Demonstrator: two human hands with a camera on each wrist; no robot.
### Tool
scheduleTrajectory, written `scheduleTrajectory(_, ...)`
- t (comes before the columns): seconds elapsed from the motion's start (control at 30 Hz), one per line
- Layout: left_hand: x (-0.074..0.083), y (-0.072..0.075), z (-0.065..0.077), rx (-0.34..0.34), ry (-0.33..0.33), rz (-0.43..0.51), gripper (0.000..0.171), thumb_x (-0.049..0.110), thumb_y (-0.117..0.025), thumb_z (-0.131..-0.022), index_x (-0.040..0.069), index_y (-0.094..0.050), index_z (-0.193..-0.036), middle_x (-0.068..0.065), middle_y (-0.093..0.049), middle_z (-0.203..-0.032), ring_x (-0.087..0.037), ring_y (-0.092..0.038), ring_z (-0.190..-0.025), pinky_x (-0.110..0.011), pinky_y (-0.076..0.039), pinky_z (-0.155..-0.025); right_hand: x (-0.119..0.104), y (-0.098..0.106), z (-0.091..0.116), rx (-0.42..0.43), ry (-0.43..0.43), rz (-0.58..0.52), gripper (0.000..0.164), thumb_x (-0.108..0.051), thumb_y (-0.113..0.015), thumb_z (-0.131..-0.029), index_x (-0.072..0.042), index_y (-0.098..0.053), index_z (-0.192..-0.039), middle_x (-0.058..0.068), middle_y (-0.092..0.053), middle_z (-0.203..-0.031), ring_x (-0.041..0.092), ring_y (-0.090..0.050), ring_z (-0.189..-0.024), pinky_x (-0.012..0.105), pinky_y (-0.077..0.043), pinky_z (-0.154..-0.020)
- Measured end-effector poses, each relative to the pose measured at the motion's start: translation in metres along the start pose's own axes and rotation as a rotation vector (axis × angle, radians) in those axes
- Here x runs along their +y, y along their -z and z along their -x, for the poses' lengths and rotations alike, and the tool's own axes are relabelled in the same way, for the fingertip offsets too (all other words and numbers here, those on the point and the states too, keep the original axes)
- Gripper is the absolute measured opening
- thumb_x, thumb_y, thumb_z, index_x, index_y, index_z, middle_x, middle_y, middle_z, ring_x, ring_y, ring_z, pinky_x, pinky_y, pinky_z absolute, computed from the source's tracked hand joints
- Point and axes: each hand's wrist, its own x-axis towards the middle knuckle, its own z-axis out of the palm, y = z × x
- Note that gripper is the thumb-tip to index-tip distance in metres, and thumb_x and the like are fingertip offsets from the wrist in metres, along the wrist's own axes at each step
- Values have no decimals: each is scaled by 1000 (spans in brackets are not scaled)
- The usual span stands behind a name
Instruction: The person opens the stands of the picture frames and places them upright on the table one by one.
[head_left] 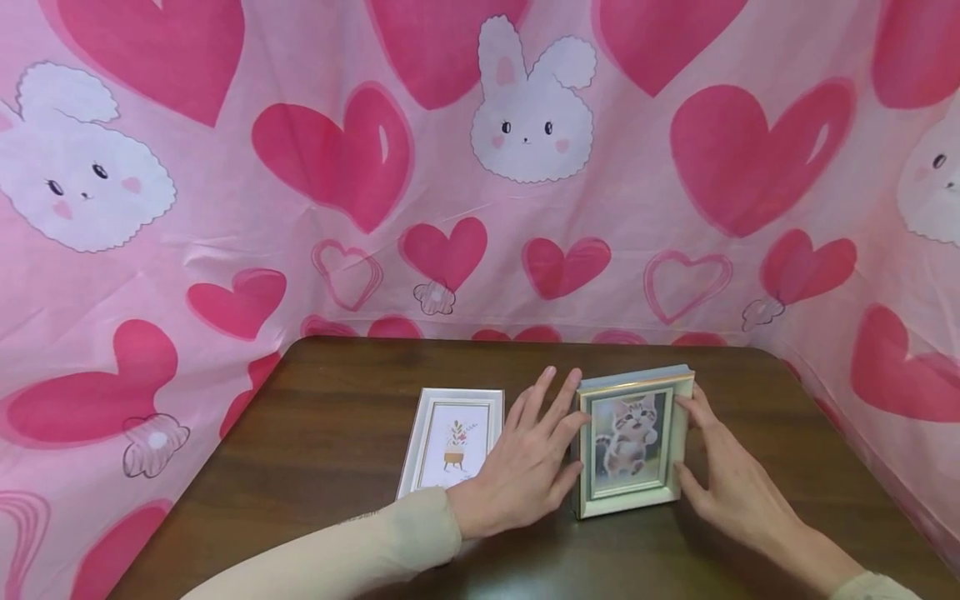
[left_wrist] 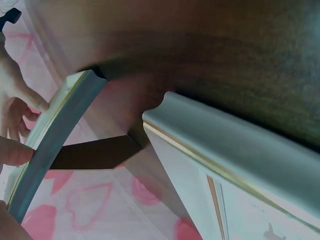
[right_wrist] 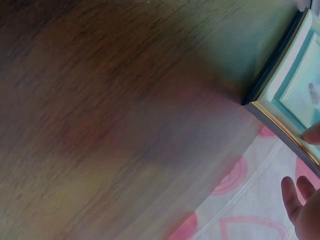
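A kitten picture frame (head_left: 628, 442) with a pale, gold-edged border stands upright, leaning slightly back, between my two hands. Its dark support leg (left_wrist: 95, 152) juts out behind it in the left wrist view. My left hand (head_left: 521, 467) reaches over from the left, fingers mostly extended, with fingertips touching the frame's left edge. On the other side my right hand (head_left: 738, 492) touches the right edge with thumb and a fingertip, its palm away from the frame. In the right wrist view, one fingertip (right_wrist: 312, 135) touches the frame's front border and other fingers are apart from it.
A white picture frame (head_left: 423, 408) with a potted-plant print lies face up left of the kitten frame, partly covered by my left hand and sleeve. Both are on a dark wooden table (head_left: 337, 417). A pink heart-and-bunny cloth (head_left: 450, 192) hangs around the back and sides.
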Motion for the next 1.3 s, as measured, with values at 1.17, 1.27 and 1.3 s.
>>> scheduleTrajectory(1.17, -17, -11, -26, -6, -28, 21, 62, 32, -77, -92, 17, -41, -141, -8, 5, -177, -35, -1, -160, -56, -21, -123, -1, 1, 1, 9, -113, 43, 117, 7, -89, -60, -5, -32, -162, 19, -25, -171, 41, -52, -129, 4, -15, -107)
scheduleTrajectory(1.27, -18, -12, -28, -9, -25, 24, 64, 33, -77, -92, 18, -40, -142, -9, 4, -177, -37, -3, -160, -56, -21, -123, 0, 1, 1, 10, -125, 46, 117, 8, -89, -61, -6, -31, -163, 20, -25, -171, 44, -52, -131, 5, -14, -108)
scheduleTrajectory(1.3, -19, -13, -29, -12, -23, 27, 65, 33, -77, -92, 18, -40, -143, -8, 3, -177, -37, -4, -160, -56, -21, -123, 0, 1, 1, 9, -129, 48, 117, 8, -88, -61, -6, -31, -163, 20, -24, -171, 46, -52, -130, 5, -14, -107)
